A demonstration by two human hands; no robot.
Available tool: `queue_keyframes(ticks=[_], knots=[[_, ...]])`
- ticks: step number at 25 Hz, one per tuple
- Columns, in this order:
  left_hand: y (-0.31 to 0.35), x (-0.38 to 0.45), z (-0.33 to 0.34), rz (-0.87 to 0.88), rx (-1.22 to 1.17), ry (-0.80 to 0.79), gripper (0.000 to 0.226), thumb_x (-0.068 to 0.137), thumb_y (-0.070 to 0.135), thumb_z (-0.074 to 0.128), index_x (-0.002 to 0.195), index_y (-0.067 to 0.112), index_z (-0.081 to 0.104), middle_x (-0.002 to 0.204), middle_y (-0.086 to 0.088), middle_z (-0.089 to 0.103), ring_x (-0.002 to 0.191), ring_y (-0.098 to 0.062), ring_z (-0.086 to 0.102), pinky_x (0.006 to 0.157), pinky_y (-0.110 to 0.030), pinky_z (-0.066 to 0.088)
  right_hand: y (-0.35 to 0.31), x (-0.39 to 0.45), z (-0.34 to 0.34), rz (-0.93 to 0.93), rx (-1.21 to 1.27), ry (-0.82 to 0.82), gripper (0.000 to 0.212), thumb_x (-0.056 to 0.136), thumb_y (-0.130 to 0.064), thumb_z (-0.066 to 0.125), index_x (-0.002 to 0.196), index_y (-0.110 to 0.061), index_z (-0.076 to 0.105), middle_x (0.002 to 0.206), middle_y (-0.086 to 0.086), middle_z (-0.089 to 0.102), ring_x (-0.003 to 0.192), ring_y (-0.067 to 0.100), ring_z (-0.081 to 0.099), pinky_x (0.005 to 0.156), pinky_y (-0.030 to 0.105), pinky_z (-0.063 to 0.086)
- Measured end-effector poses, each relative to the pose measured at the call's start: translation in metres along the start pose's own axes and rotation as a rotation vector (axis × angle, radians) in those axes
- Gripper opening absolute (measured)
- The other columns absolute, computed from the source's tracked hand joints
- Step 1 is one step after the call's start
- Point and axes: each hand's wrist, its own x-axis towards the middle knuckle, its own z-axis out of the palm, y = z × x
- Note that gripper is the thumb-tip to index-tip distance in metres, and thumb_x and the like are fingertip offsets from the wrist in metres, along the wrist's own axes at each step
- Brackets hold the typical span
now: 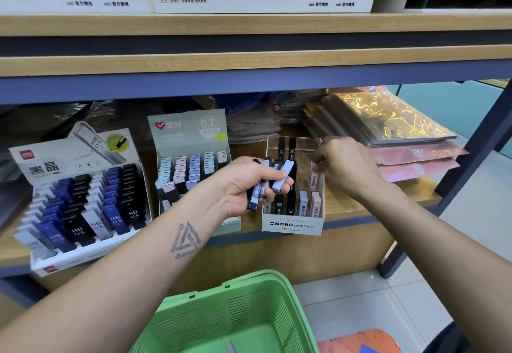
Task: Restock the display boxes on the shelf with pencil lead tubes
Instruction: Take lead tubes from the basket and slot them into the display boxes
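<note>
The restocking looks to be mid-way. On the shelf (pixel 382 200) the left box (pixel 80 194) looks nearly full of dark and blue tubes, and the middle box (pixel 191 164) holds pastel rows with room at its near end. The clear MONO box (pixel 293 223) on the right is the one being filled: a few tubes stand along its near edge and two black ones at the far wall, with much room between. The left hand (pixel 246 183) has its grip closed round a bundle of tubes (pixel 273 179) just left of that box. The right hand (pixel 346 164) pinches a pink tube (pixel 314 176) at the box's right wall, apparently seating it. The green basket (pixel 238 314) below shows one grey piece on its floor; I judge several placements remain.
</note>
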Motion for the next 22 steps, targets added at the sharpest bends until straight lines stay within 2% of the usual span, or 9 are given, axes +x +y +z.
queue_keyframes(ticks=[5, 7, 9, 10, 12, 14, 15, 18, 22], knots=[[-0.002, 0.0, 0.0, 0.0, 0.004, -0.013, 0.033, 0.092, -0.003, 0.063, 0.123, -0.01, 0.057, 0.094, -0.022, 0.07, 0.065, -0.017, 0.068, 0.042, -0.015, 0.045, -0.008, -0.005, -0.002, -0.026, -0.14, -0.003, 0.01, 0.093, -0.024, 0.07, 0.094, -0.015, 0.074, 0.099, 0.002, 0.064, 0.087, 0.028, 0.064, 0.057, 0.03, 0.033], [-0.002, -0.001, 0.0, -0.002, 0.012, -0.01, 0.033, 0.092, -0.003, 0.064, 0.123, -0.011, 0.058, 0.095, -0.022, 0.071, 0.064, -0.017, 0.068, 0.042, -0.015, 0.046, -0.009, -0.006, -0.004, -0.032, -0.166, -0.042, 0.014, 0.092, -0.028, 0.07, 0.098, -0.015, 0.073, 0.104, 0.002, 0.064, 0.089, 0.03, 0.065, 0.058, 0.032, 0.039], [-0.003, -0.001, -0.001, 0.0, 0.017, -0.002, 0.032, 0.091, -0.003, 0.065, 0.122, -0.01, 0.059, 0.096, -0.023, 0.072, 0.066, -0.017, 0.069, 0.042, -0.016, 0.046, -0.009, -0.004, -0.007, -0.015, -0.115, -0.059, 0.017, 0.091, -0.03, 0.071, 0.1, -0.015, 0.073, 0.106, 0.002, 0.065, 0.09, 0.03, 0.065, 0.064, 0.036, 0.051], [-0.003, -0.001, -0.001, 0.003, 0.016, 0.0, 0.031, 0.091, -0.002, 0.066, 0.121, -0.01, 0.059, 0.097, -0.023, 0.072, 0.068, -0.018, 0.07, 0.042, -0.016, 0.046, -0.011, -0.003, -0.011, 0.007, -0.016, -0.059, 0.017, 0.092, -0.03, 0.071, 0.102, -0.017, 0.074, 0.107, 0.001, 0.068, 0.092, 0.028, 0.066, 0.07, 0.038, 0.055], [-0.003, -0.001, -0.001, 0.012, 0.006, 0.001, 0.03, 0.092, -0.001, 0.066, 0.12, -0.009, 0.061, 0.097, -0.022, 0.073, 0.07, -0.017, 0.07, 0.042, -0.015, 0.046, -0.016, 0.0, -0.02, 0.091, 0.418, -0.107, 0.018, 0.095, -0.027, 0.068, 0.11, -0.02, 0.076, 0.106, -0.004, 0.072, 0.094, 0.018, 0.068, 0.078, 0.033, 0.057], [-0.003, 0.0, -0.001, 0.009, -0.017, 0.0, 0.028, 0.093, 0.001, 0.066, 0.119, -0.009, 0.062, 0.097, -0.022, 0.073, 0.069, -0.017, 0.07, 0.042, -0.015, 0.046, -0.021, -0.001, -0.03, 0.148, 0.939, -0.292, 0.021, 0.096, -0.019, 0.068, 0.116, -0.018, 0.074, 0.104, -0.002, 0.075, 0.093, 0.015, 0.071, 0.079, 0.025, 0.058], [-0.003, 0.0, -0.001, 0.002, -0.034, -0.005, 0.026, 0.094, 0.002, 0.065, 0.118, -0.008, 0.063, 0.096, -0.021, 0.073, 0.069, -0.016, 0.069, 0.041, -0.015, 0.045, -0.022, -0.001, -0.031, 0.14, 1.091, -0.372, 0.023, 0.095, -0.015, 0.069, 0.117, -0.013, 0.074, 0.103, 0.003, 0.076, 0.094, 0.017, 0.073, 0.08, 0.026, 0.059], [-0.002, 0.001, -0.002, -0.035, -0.073, 0.003, 0.022, 0.097, 0.004, 0.06, 0.116, -0.008, 0.062, 0.093, -0.022, 0.071, 0.067, -0.017, 0.069, 0.039, -0.014, 0.044, -0.016, -0.003, -0.03, 0.093, 1.207, -0.392, 0.019, 0.087, -0.007, 0.076, 0.106, -0.005, 0.076, 0.095, 0.013, 0.076, 0.087, 0.02, 0.074, 0.079, 0.027, 0.059], [-0.003, 0.002, -0.003, -0.028, -0.04, 0.017, 0.026, 0.099, 0.004, 0.057, 0.12, -0.011, 0.057, 0.092, -0.024, 0.069, 0.059, -0.015, 0.06, 0.037, -0.014, 0.042, -0.009, -0.002, -0.027, 0.154, 1.147, -0.334, 0.01, 0.085, -0.017, 0.079, 0.09, -0.009, 0.079, 0.076, 0.009, 0.074, 0.063, 0.014, 0.063, 0.063, 0.025, 0.053]])
